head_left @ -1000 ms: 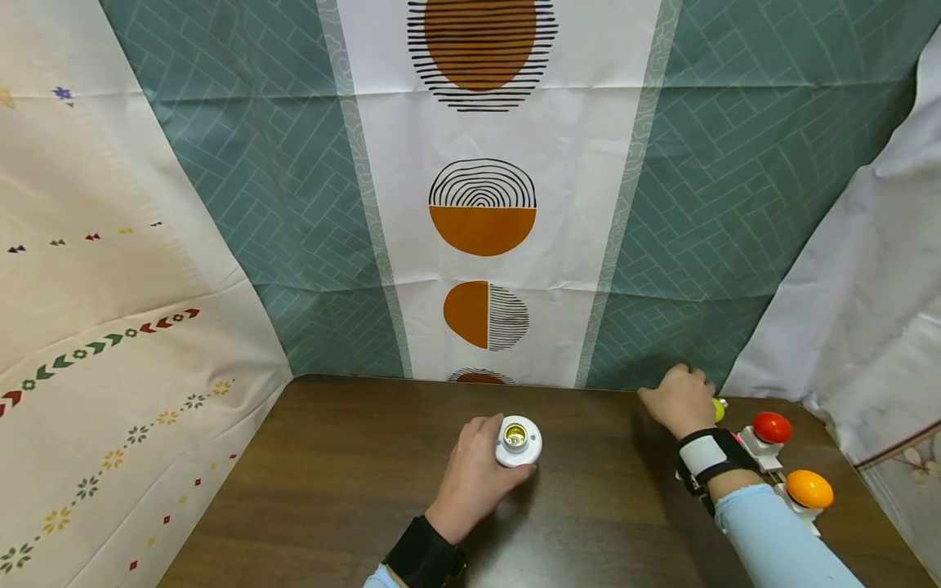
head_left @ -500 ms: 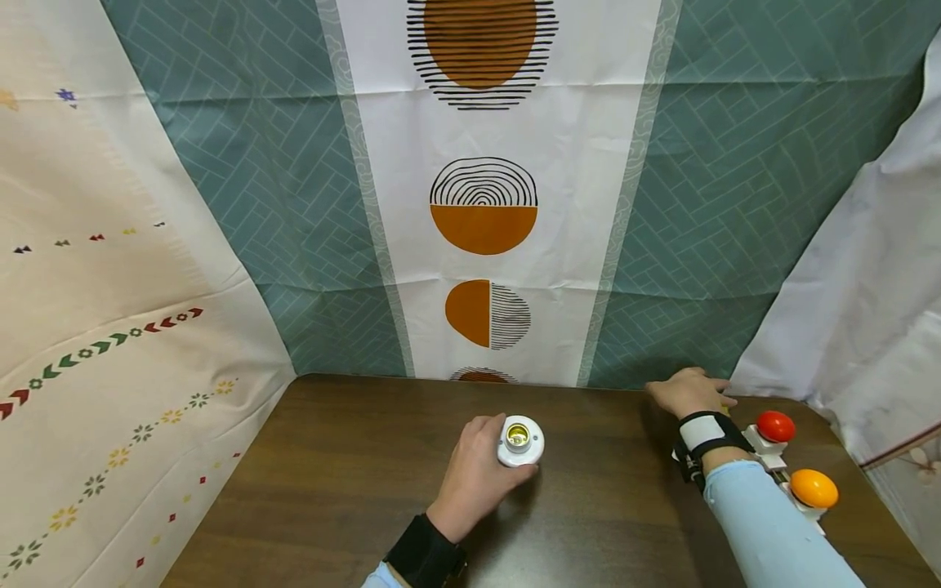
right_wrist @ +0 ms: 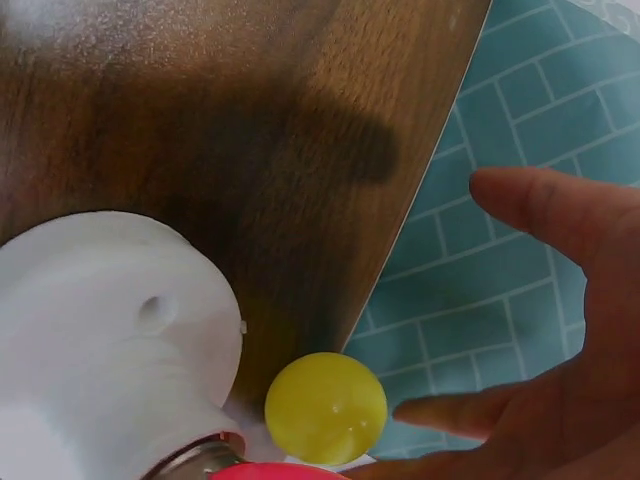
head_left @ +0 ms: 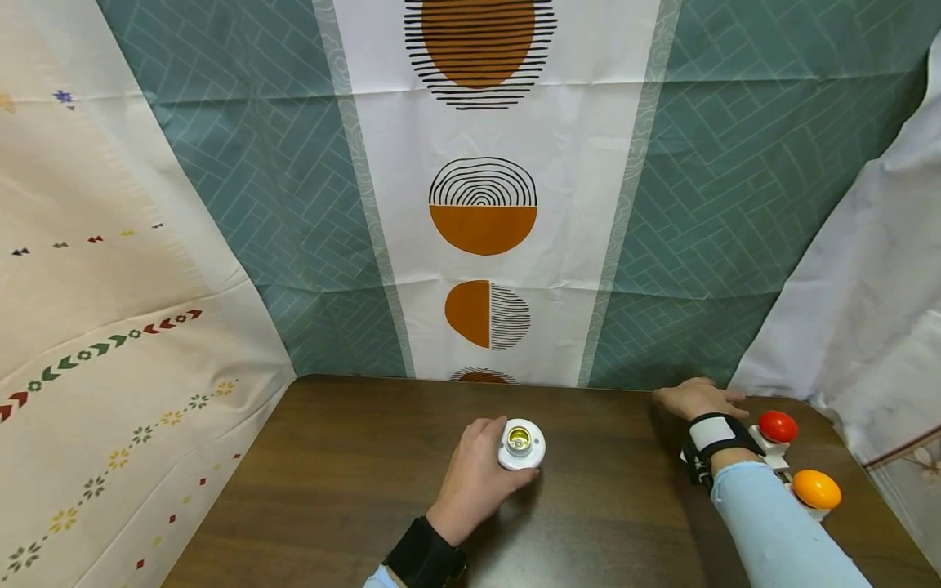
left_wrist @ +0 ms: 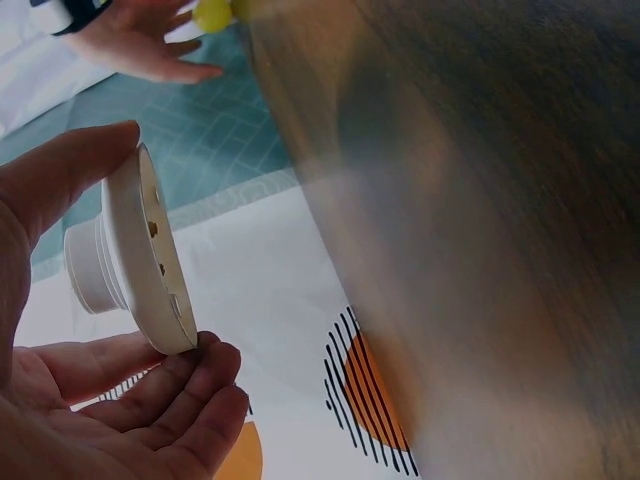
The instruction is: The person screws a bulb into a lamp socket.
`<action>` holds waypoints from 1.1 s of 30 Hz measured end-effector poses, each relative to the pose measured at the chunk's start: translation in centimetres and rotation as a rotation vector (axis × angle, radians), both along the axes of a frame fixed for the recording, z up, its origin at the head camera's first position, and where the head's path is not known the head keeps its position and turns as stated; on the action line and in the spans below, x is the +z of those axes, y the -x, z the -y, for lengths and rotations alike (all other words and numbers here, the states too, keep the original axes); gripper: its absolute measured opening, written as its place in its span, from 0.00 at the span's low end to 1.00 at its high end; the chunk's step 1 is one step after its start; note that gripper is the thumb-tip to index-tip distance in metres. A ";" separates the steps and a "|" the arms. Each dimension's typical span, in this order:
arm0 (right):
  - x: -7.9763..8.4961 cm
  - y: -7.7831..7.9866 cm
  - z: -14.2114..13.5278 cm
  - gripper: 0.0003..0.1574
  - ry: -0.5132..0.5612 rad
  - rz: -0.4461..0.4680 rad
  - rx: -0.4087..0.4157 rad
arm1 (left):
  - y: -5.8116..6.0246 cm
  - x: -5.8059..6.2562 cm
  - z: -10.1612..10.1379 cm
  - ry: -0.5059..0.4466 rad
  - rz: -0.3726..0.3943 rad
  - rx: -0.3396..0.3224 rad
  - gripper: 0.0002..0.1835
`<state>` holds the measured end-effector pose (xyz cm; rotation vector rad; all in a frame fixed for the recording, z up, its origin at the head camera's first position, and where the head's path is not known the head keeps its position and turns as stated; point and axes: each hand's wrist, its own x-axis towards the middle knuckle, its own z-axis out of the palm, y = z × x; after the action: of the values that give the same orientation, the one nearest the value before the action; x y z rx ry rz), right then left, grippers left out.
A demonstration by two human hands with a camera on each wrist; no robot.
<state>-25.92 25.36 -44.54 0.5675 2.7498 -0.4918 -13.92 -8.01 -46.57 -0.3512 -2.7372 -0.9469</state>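
My left hand (head_left: pixel 481 469) holds a white lamp socket (head_left: pixel 521 445) by its round base, raised above the table, with its brass-lined opening up. In the left wrist view the socket's base (left_wrist: pixel 150 255) is pinched between thumb and fingers. At the far right, my right hand (head_left: pixel 702 398) reaches with spread fingers near a yellow bulb (right_wrist: pixel 326 408). One fingertip comes close to the bulb in the right wrist view; whether it touches is unclear. The head view hides this bulb behind the hand. A white socket (right_wrist: pixel 110 320) with a pinkish-red bulb (right_wrist: pixel 280 471) stands beside it.
Right of the right hand, a red bulb (head_left: pixel 778 426) and an orange bulb (head_left: pixel 817 489) sit in white sockets on the brown table (head_left: pixel 353 490). A green-and-white patterned cloth (head_left: pixel 294 245) hangs at the table's back edge, with pale cloths at both sides.
My right hand has shifted right, its fingers spreading over the yellow bulb, which was partly visible before in the head view. The left hand with the lamp socket has stayed almost still.
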 end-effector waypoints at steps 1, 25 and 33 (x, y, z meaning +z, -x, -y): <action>-0.1 0.0 -0.1 0.59 0.004 0.001 0.007 | 0.0 0.0 0.0 -0.003 0.000 -0.002 0.41; -0.4 -2.0 2.7 0.19 -0.024 -0.325 0.190 | -0.1 0.2 0.0 -0.015 0.009 -0.002 0.41; 1.0 -3.0 4.3 0.15 -0.043 -0.496 0.299 | -0.1 0.1 -0.1 -0.017 -0.006 0.006 0.41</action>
<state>-22.89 21.02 -43.56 0.0313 3.2402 -0.5603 -13.84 -7.94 -46.51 -0.3420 -2.7219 -0.9653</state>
